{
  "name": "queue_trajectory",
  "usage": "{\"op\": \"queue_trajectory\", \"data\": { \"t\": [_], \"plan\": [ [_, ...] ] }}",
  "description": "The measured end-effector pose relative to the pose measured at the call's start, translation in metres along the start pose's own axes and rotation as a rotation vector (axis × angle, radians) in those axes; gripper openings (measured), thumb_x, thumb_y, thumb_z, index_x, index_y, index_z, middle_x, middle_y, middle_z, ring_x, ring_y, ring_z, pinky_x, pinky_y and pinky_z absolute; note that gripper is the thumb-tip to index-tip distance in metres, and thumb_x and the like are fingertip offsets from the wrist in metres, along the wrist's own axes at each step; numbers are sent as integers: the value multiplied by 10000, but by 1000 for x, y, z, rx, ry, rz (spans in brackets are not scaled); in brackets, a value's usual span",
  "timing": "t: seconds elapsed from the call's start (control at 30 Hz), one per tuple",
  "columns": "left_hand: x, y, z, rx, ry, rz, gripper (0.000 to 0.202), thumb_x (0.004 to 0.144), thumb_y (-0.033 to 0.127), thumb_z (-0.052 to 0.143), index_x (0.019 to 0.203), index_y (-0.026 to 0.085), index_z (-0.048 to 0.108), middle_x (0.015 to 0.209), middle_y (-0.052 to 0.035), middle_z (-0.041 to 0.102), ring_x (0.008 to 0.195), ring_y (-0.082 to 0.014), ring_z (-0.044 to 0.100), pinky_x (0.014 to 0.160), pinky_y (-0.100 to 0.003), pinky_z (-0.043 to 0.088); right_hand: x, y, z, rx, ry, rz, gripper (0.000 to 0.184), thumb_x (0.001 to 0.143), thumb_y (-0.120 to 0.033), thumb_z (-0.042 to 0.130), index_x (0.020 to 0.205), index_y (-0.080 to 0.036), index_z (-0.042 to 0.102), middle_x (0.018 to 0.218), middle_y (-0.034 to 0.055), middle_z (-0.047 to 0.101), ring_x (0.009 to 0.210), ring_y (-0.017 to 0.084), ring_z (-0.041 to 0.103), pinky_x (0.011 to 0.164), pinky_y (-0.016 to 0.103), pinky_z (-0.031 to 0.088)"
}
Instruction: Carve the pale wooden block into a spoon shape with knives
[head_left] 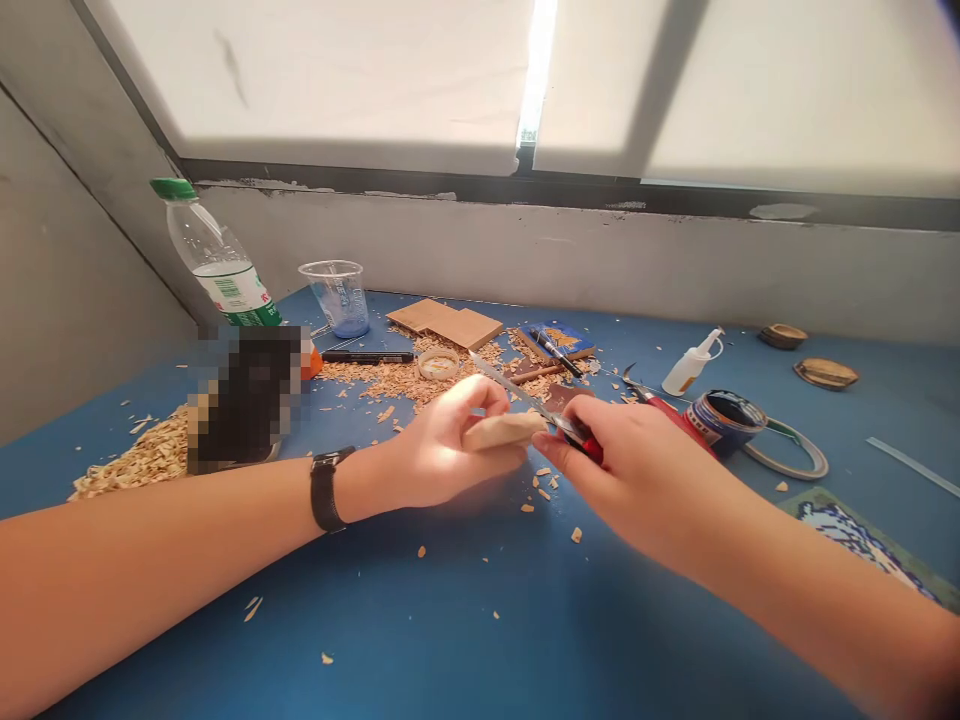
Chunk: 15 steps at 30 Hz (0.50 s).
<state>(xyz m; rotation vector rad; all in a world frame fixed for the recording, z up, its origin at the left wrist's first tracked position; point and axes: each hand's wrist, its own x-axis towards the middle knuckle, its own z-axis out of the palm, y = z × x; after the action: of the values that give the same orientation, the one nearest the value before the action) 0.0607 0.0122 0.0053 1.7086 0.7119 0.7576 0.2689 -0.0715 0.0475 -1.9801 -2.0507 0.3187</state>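
Note:
My left hand (442, 445) is closed round a small pale wooden piece (504, 430), held just above the blue table (450, 620). A black watch sits on that wrist. My right hand (637, 470) grips a red-handled knife (525, 398). Its long thin blade points up and left across the top of the wooden piece. The two hands meet at the middle of the table, and wood chips (544, 485) lie scattered under them.
Behind the hands lie shavings (397, 378), flat wood blocks (454, 322), a tape roll (438, 363), a black marker (367, 356) and a plastic cup (337, 296). A bottle (217, 258) stands far left. A glue bottle (691, 364), a blue tin (724, 418) and two wooden dishes (825, 373) are to the right.

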Motion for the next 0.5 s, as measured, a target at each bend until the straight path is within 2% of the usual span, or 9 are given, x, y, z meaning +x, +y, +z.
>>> {"op": "queue_trajectory", "data": {
  "t": [0.1,0.17,0.23,0.3,0.33,0.43,0.5],
  "plan": [
    [-3,-1,0,-99,-270,-81,447,841,245,803,1231,234,583,1188,-77,693,1034,-237,670,761,-317,551,2,-1,8,-43,-37,-53,358,1088,-394,386,761,-261,442,725,-13,645,597,152,514,546,297,309],
    [-2,-3,0,-234,-370,-79,531,857,220,771,1314,265,506,1276,-84,647,1113,-236,648,818,-331,553,2,-1,12,-81,-67,-54,349,1100,-391,350,790,-265,450,742,-7,650,597,163,512,543,306,297],
    [-1,-5,0,-288,-373,-99,611,866,200,757,1380,288,438,1211,-59,645,1040,-203,649,809,-319,539,1,0,13,-118,-88,-85,341,1095,-438,370,811,-268,453,757,2,656,600,173,517,541,313,284],
    [-1,-7,0,-248,-359,-135,697,878,184,748,1467,300,394,1148,-44,654,927,-174,640,760,-300,514,0,1,13,-150,-79,-140,347,1083,-491,399,828,-266,464,783,16,672,630,189,547,554,318,282],
    [-1,-7,0,-228,-378,-140,742,881,183,746,1513,307,376,1188,-58,652,930,-178,639,753,-301,508,0,2,13,-166,-73,-161,350,1079,-506,404,839,-263,476,802,24,683,655,200,570,562,321,282],
    [-2,-4,-1,-286,-499,-115,768,890,225,738,1562,317,375,1401,-118,572,1107,-244,626,771,-313,499,1,1,13,-216,-73,-174,356,1079,-516,398,875,-253,522,838,41,707,697,226,612,568,330,264],
    [-2,-2,-1,-334,-543,-114,760,898,269,727,1568,306,372,1367,-119,581,1119,-260,618,761,-310,480,1,-1,13,-245,-77,-173,342,1074,-498,416,880,-247,545,827,41,707,679,224,611,567,333,246]
  ]
}}
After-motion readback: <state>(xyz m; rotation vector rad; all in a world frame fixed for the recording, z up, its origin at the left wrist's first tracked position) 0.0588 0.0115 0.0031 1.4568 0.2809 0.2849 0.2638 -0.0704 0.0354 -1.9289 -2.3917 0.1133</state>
